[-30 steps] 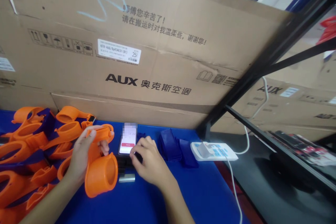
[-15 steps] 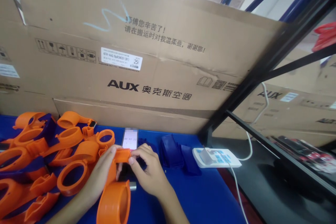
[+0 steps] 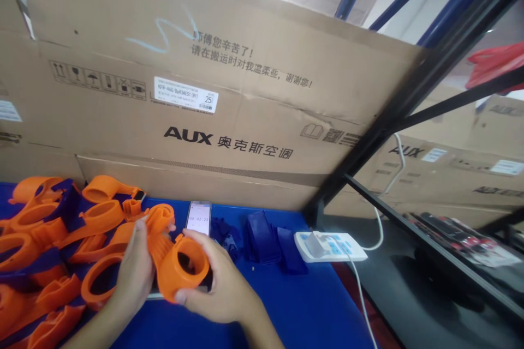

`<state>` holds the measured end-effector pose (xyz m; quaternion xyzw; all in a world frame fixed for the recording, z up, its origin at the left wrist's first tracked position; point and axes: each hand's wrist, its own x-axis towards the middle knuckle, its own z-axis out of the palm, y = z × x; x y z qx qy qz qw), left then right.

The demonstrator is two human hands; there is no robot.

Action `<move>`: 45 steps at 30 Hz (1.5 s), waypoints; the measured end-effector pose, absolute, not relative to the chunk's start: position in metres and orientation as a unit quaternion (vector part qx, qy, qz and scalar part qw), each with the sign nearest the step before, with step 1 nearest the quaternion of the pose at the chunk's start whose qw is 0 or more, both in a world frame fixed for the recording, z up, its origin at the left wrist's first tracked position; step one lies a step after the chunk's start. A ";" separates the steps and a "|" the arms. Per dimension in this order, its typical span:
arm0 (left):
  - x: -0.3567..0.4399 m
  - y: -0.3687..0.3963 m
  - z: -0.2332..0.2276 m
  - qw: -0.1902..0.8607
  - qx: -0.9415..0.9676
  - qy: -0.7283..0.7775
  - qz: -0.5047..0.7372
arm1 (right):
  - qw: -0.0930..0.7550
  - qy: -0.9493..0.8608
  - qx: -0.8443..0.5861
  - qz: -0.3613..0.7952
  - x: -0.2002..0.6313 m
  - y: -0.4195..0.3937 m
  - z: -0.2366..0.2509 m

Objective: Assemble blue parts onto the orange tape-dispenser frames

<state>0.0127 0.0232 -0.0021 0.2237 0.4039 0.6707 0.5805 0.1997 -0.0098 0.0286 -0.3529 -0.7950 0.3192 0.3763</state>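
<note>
Both hands hold an orange plastic tape dispenser (image 3: 170, 275) above the blue table. My left hand (image 3: 137, 262) is closed round its narrower arm, with part of the fingers hidden behind it. My right hand (image 3: 223, 278) grips the ring end from the right, the thumb at the lower rim and the fingers over the top and far side. The ring's round opening faces up and towards the right. Beneath the dispenser something dark with a pale edge is mostly covered.
Several orange dispenser parts (image 3: 98, 215) are heaped at left. A phone (image 3: 198, 218) showing a timer lies behind the hands. Dark blue folded pieces (image 3: 262, 237) and a white power strip (image 3: 329, 245) are to the right. Cardboard (image 3: 229, 109) stands behind; a black rack post (image 3: 368, 136) slants up.
The dispenser has been turned so its ring end is raised and faces my right hand. That hand has shifted from the small upper end to the ring. The view has moved slightly.
</note>
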 end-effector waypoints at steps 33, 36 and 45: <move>0.025 -0.017 -0.013 0.214 0.910 0.107 0.338 | 0.396 -0.801 -0.411 0.181 0.085 0.073 0.033; 0.022 -0.017 -0.005 0.154 0.929 0.106 0.318 | 0.390 -0.811 -0.388 0.201 0.086 0.071 0.039; 0.025 -0.020 -0.016 0.085 0.930 0.129 0.334 | 0.483 -0.773 -0.382 0.151 0.160 0.025 0.026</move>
